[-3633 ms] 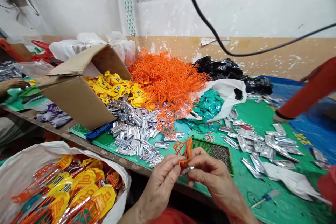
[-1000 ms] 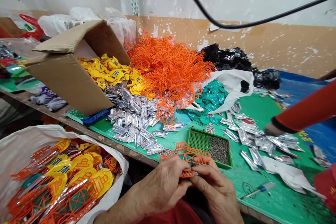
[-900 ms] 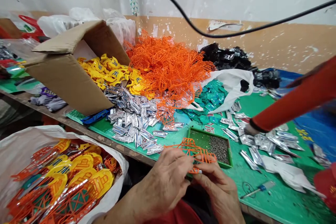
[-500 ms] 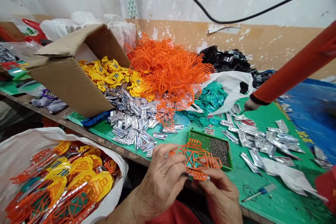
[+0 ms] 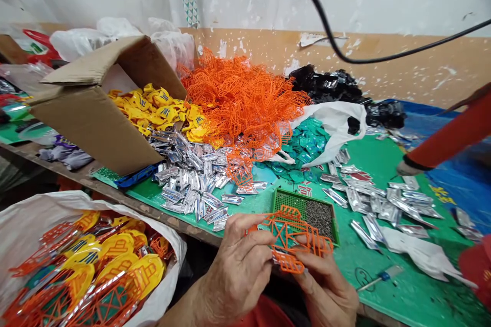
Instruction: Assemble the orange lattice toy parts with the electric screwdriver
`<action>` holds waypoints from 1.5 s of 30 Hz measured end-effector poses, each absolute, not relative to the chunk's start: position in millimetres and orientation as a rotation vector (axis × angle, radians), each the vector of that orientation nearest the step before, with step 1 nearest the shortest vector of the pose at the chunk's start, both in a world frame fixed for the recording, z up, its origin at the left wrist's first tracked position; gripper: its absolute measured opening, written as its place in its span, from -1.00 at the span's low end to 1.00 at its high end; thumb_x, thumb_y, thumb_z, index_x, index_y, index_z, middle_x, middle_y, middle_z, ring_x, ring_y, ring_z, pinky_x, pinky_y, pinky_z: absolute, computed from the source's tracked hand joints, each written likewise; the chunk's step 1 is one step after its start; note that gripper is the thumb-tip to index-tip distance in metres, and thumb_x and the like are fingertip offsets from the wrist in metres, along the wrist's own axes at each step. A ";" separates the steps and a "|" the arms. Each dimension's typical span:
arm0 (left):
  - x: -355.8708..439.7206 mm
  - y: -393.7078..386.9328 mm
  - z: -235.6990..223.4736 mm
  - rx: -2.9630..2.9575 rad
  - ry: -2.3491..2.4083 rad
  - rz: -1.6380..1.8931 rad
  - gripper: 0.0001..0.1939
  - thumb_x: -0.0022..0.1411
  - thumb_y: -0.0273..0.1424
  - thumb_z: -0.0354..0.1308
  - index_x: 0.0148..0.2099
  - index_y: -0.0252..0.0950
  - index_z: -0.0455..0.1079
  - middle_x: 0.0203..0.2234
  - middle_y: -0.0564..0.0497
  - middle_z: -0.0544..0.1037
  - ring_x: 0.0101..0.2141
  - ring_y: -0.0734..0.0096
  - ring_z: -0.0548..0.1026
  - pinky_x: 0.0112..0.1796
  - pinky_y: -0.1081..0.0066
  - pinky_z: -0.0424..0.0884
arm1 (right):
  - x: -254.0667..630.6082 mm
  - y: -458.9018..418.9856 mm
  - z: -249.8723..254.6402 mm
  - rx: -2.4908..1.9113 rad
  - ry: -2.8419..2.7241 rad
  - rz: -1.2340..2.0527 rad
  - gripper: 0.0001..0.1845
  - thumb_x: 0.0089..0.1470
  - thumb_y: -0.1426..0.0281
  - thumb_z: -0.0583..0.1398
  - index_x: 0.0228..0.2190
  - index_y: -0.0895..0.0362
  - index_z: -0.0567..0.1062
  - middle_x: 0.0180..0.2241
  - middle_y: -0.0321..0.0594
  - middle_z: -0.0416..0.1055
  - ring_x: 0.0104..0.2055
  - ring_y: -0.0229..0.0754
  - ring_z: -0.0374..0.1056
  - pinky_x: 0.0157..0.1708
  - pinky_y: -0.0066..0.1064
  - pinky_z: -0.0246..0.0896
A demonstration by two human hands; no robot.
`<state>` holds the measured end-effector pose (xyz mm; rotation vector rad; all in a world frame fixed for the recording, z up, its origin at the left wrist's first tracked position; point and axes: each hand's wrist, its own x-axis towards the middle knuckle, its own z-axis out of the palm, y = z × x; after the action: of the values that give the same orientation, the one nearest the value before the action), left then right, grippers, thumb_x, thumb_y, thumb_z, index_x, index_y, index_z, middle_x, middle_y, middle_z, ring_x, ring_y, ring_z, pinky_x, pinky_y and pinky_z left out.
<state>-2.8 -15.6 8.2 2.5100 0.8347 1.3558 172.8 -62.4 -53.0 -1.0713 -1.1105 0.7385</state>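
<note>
An orange plastic lattice frame is held up between both my hands, over the table's near edge. My left hand grips its left end, thumb and fingers closed. My right hand pinches its lower right part from below. A bit of shiny silver shows along the frame's lower edge, mostly hidden by the frame and my fingers. Just behind the frame is a green perforated tray with small dark metal pieces, probably screws. A screwdriver with a clear handle lies right of my right hand.
Silver parts, yellow parts by a cardboard box, orange frames and green parts are heaped behind. A white sack of assembled pieces stands lower left. At right, a co-worker's sleeved arm reaches over loose silver parts.
The orange frame, formerly held small and upright, now lies spread flatter, facing me, and has shifted slightly right lately. The co-worker's arm has moved left over the silver parts and back right.
</note>
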 end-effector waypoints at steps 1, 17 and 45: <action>-2.8 -15.7 8.6 2.506 0.827 1.355 -0.76 0.14 -0.72 0.04 -0.22 -0.32 0.32 -0.25 -0.07 0.57 0.04 0.17 0.36 0.01 0.15 0.33 | 172.8 -62.3 -53.5 -1.069 -1.117 0.730 -0.77 -0.08 0.49 0.36 -0.33 -0.03 0.65 -0.17 -0.16 0.53 -0.14 -0.07 0.46 -0.22 -0.27 0.48; -1.5 -14.8 3.1 2.449 0.765 1.281 -0.74 0.12 -0.76 0.05 -0.21 -0.35 0.31 -0.25 -0.08 0.54 0.04 0.18 0.34 0.07 0.14 0.31 | 169.4 -66.0 -60.2 -1.114 -1.310 0.346 -0.68 -0.01 0.58 0.28 -0.21 0.00 0.59 -0.10 -0.19 0.49 -0.10 -0.11 0.45 -0.19 -0.31 0.46; -1.0 -18.7 12.3 2.529 1.013 1.013 -0.74 0.24 -0.62 0.02 -0.06 -0.31 0.36 -0.41 0.01 0.52 -0.24 0.25 0.35 -0.01 0.04 0.13 | 166.8 -62.0 -48.4 -1.143 -1.309 0.433 -0.82 -0.03 0.52 0.32 -0.35 0.02 0.61 -0.25 -0.24 0.52 -0.22 -0.19 0.49 -0.27 -0.43 0.46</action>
<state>-1.0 -18.7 12.3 2.5293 1.0126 1.0134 166.8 -62.0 -48.4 -1.1431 -1.3090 0.4328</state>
